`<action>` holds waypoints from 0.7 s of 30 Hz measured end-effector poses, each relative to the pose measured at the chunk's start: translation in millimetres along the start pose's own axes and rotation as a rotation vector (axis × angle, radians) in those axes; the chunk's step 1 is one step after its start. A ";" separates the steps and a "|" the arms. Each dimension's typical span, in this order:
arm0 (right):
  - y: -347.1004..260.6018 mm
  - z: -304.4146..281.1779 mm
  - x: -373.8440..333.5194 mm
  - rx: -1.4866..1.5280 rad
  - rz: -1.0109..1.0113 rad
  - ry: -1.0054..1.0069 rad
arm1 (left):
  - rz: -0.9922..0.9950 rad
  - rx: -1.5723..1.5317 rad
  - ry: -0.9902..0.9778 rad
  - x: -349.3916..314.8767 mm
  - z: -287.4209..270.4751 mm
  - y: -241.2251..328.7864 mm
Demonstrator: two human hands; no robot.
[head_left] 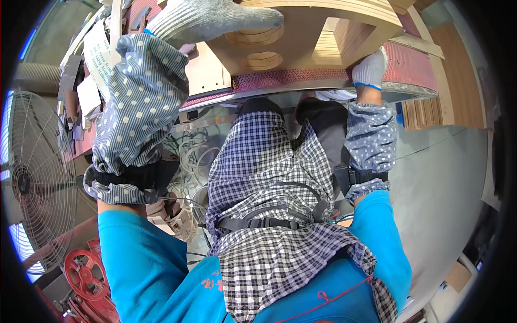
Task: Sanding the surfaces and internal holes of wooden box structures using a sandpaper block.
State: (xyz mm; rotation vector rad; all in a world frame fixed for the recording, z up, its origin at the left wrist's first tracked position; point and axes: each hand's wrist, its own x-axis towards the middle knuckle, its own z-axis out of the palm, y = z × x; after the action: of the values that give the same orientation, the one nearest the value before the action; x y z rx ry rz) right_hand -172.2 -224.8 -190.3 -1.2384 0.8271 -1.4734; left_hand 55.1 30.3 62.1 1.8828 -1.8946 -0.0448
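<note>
A thick stack of brown wooden boards (293, 40), cut through with two round holes and a squarish opening, is tilted up at the front of the red work table. My left hand (202, 21), in a white knit glove, grips its left part. The thumb stretches across the near face above the round holes; the other fingers are hidden or out of view. At the lower right corner, my right hand (370, 69), gloved likewise, closes on the stack, its fingers partly hidden by the boards.
The red mesh-patterned table (406, 67) has a metal front edge. Scraps and strips (97, 62) lie at its left end. More boards (425, 113) are stacked at the right. A large fan (40, 183) and a red handwheel (85, 273) stand left; cables (196, 161) hang below.
</note>
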 end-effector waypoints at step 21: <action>-83.9 50.9 -214.2 -0.772 -0.969 -0.416 | 0.036 0.160 -0.001 8.4 12.0 -6.9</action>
State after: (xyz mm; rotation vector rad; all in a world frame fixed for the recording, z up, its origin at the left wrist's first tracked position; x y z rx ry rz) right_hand -149.9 7.8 -160.5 -2.6879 0.5097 -1.5252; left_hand 57.8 18.4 51.6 1.9502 -1.9841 0.1210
